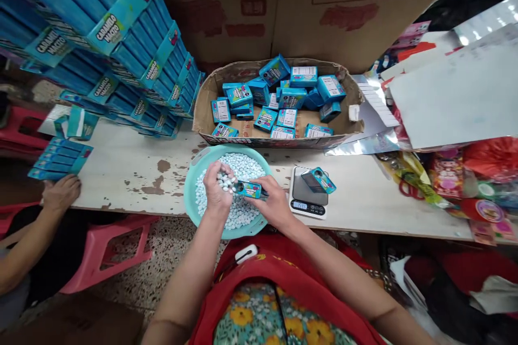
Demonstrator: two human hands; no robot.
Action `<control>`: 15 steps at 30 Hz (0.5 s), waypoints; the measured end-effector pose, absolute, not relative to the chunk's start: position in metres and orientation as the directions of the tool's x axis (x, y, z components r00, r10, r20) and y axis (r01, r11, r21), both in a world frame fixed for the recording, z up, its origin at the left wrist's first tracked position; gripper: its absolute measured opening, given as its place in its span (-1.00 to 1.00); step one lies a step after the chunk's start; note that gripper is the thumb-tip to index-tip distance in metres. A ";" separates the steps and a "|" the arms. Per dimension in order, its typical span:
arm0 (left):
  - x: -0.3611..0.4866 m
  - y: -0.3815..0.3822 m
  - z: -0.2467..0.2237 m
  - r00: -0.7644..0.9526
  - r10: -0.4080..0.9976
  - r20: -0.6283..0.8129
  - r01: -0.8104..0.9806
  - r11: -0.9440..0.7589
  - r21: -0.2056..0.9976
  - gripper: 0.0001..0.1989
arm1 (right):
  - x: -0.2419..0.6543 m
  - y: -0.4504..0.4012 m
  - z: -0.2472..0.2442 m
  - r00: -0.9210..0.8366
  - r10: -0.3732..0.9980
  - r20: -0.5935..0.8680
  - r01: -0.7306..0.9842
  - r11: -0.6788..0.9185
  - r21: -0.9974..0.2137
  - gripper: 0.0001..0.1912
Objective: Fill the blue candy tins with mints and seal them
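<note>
Over a pale green basin (191, 194) of small white candies (243, 216), my left hand (218, 188) is cupped around a heap of the candies. In my right hand (273, 200) is a small blue candy box (250, 190), tilted on its side with its end toward the candies in my left palm. Both hands nearly meet above the basin. To the right, a white kitchen scale (308, 208) carries another blue candy box (319, 180); its display is lit.
Behind the basin, a cut-down cardboard box (279, 142) holds several blue candy boxes (266, 118). Tall stacks of blue cartons (121, 27) rise at the left. A co-worker's hand (60, 194) touches a row of blue boxes (60, 158). Bagged goods (447, 172) lie at the right.
</note>
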State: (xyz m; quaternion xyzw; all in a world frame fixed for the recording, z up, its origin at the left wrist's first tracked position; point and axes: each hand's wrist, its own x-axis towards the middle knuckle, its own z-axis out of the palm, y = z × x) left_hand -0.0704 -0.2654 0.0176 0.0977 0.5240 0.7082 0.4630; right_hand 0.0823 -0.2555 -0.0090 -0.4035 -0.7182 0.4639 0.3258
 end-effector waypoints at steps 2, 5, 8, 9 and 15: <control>-0.067 -0.263 0.019 -0.627 0.723 -0.292 -0.481 -0.065 0.874 -0.71 | 0.071 -0.256 -0.013 -0.474 0.877 0.084 0.288 0.244 -0.926 -0.64; -0.066 -0.262 0.016 -0.654 0.706 -0.271 -0.429 -0.051 0.902 -0.66 | 0.065 -0.256 -0.017 -0.478 0.875 0.074 0.293 0.239 -0.926 -0.63; -0.065 -0.261 0.015 -0.632 0.727 -0.267 -0.403 -0.014 0.915 -0.61 | 0.064 -0.255 -0.019 -0.473 0.878 0.074 0.288 0.233 -0.929 -0.63; -0.065 -0.260 0.016 -0.629 0.732 -0.260 -0.394 -0.012 0.919 -0.61 | 0.064 -0.254 -0.019 -0.466 0.881 0.075 0.286 0.231 -0.930 -0.64; -0.057 -0.257 0.020 -0.653 0.731 -0.200 -0.296 -0.003 0.955 -0.55 | 0.066 -0.252 -0.019 -0.423 0.902 0.091 0.263 0.218 -0.940 -0.63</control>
